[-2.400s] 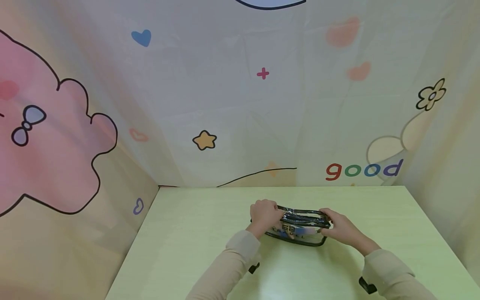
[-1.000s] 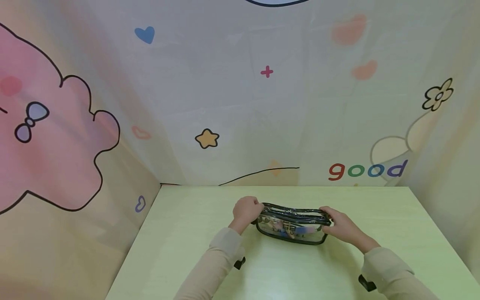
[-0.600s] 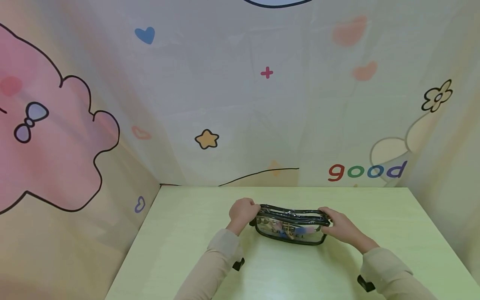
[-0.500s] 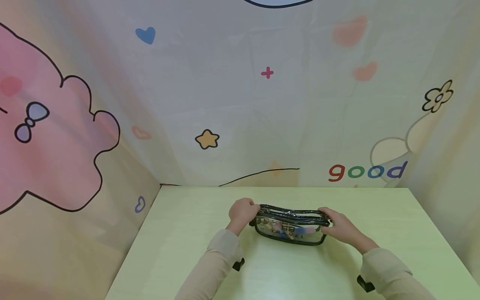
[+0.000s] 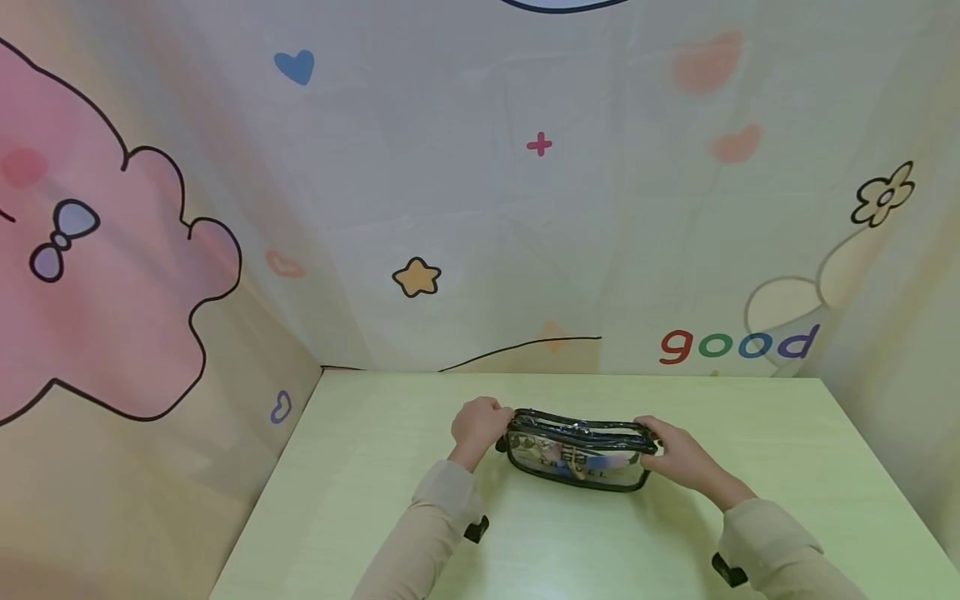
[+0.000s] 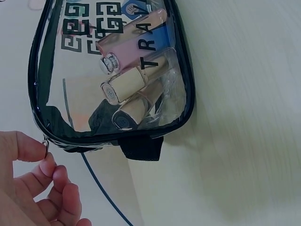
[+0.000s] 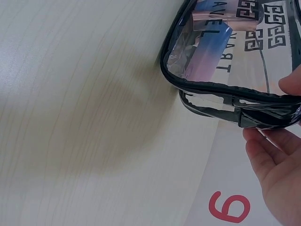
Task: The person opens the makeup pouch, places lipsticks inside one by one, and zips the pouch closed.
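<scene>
A clear toiletry pouch (image 5: 577, 467) with black piping and "TRAVEL" lettering stands on the table, zipper side up. At its left top end my left hand (image 5: 478, 427) pinches the small metal zipper pull (image 6: 46, 147) between thumb and index finger. The other fingers of that hand are curled beneath. My right hand (image 5: 684, 454) grips the pouch's right top corner, thumb on the near face and fingers on the far side. Through the clear wall show several cosmetic tubes, among them a cream-capped one (image 6: 124, 85) and a pink-and-blue one (image 7: 209, 54). A black fabric tab (image 6: 142, 148) sticks out at the left end.
The pale wood-look table (image 5: 360, 500) ends at a back cloth (image 5: 480, 208) printed with hearts, a star and "good". More printed cloth (image 5: 247, 450) hangs along the left side, and a pale curtain (image 5: 900, 400) borders the right.
My left hand has slid left along the pouch's top, from partway along to the left end, with the zipper pull. The right hand has stayed on the right corner.
</scene>
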Tool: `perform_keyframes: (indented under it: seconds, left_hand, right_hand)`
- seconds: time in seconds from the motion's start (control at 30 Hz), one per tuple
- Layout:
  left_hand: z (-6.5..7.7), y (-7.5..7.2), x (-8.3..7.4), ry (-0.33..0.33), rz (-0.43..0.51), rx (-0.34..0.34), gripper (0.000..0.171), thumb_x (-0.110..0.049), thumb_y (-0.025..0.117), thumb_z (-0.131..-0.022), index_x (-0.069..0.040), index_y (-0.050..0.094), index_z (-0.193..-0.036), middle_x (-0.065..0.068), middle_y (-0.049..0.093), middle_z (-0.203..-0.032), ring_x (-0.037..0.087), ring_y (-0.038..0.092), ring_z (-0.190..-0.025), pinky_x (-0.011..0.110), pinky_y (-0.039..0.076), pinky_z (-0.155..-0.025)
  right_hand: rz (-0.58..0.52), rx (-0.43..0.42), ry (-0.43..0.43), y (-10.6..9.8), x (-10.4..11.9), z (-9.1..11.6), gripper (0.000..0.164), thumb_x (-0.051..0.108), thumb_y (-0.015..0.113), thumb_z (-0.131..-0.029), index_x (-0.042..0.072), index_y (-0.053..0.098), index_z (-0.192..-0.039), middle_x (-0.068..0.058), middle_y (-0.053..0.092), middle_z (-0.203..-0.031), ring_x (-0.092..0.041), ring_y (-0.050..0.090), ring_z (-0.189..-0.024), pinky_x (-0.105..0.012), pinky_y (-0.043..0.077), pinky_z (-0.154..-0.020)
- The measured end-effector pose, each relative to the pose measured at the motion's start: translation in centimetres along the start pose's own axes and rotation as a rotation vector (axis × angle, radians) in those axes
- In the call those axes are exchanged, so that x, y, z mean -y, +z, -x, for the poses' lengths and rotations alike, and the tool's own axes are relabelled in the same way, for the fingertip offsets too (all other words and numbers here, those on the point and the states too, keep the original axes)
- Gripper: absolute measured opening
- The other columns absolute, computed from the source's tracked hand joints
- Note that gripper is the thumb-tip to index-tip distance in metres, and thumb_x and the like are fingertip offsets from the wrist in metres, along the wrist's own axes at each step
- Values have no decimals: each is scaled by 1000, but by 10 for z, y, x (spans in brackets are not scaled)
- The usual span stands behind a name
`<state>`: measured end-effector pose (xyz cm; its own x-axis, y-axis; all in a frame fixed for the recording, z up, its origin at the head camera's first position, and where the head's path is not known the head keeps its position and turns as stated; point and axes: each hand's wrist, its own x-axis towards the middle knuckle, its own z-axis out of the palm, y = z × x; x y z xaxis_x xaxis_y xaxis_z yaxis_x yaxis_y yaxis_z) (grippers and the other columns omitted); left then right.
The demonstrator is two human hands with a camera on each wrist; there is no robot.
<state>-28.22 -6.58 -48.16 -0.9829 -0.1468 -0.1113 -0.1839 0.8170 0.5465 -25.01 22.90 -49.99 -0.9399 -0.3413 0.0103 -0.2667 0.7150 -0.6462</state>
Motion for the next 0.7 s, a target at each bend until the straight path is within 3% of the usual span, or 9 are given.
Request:
perform_keyframes:
  seconds: [0.27, 0.5, 0.7]
  left_hand:
    - [0, -2, 6, -11, 25, -20, 37, -24, 48, -80, -19, 31, -47, -6, 24, -42, 10, 17, -40, 23, 11, -39]
    - [-6, 0, 18, -26, 46, -9, 36, -27, 48, -81, -19, 33, -50, -6, 27, -44, 10, 20, -41, 23, 14, -39]
    - [-8, 3, 29, -44, 116, 23, 33, -26, 48, -81, -18, 36, -51, -5, 30, -45, 11, 22, -42, 23, 16, -39]
  right_hand:
    - [3, -2, -6, 1, 0, -1, 48, 7, 60, -75, 2, 46, -120, -15, 58, -108, -26, 55, -93, -31, 43, -65]
    - [4, -4, -4, 2, -2, -3, 46, 7, 59, -75, 3, 46, -119, -14, 58, -106, -23, 54, -90, -30, 42, -64]
    - [1, -2, 1, 3, -3, -2, 45, 7, 58, -75, 3, 46, -119, -15, 58, -107, -24, 54, -90, -30, 42, -64]
